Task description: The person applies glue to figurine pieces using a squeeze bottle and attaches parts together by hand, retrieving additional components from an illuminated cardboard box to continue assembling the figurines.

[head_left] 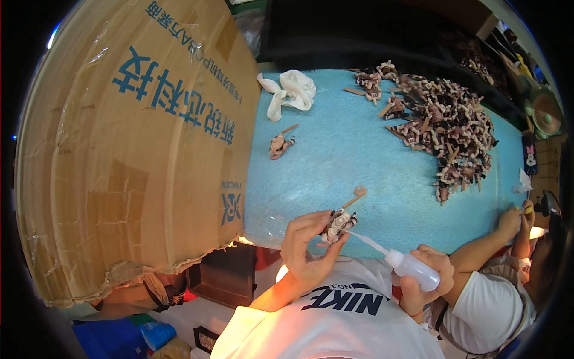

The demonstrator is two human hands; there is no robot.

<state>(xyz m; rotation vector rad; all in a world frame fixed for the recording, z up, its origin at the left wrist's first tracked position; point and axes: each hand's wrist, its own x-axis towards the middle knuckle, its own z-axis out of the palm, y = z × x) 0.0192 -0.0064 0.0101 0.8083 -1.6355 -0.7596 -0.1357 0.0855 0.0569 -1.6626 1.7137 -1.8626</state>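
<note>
My left hand (306, 248) pinches a small figurine (339, 227) over the near edge of the blue table. It is pale and dark, and a thin brown stick with a round end (354, 196) points up and away from it. My right hand (431, 270) is closed around a translucent white squeeze bottle (417, 271). The bottle is tilted, and its long thin nozzle (366, 239) reaches left to the figurine; whether the tip touches it I cannot tell. A single similar figurine (280, 145) lies farther off on the left of the table.
A large pile of figurines (445, 119) covers the far right of the blue table (335, 143). A crumpled white cloth (293, 93) lies at the far left. A tall cardboard box (137, 155) walls the left side. Another person's hands (517, 218) work at the right edge.
</note>
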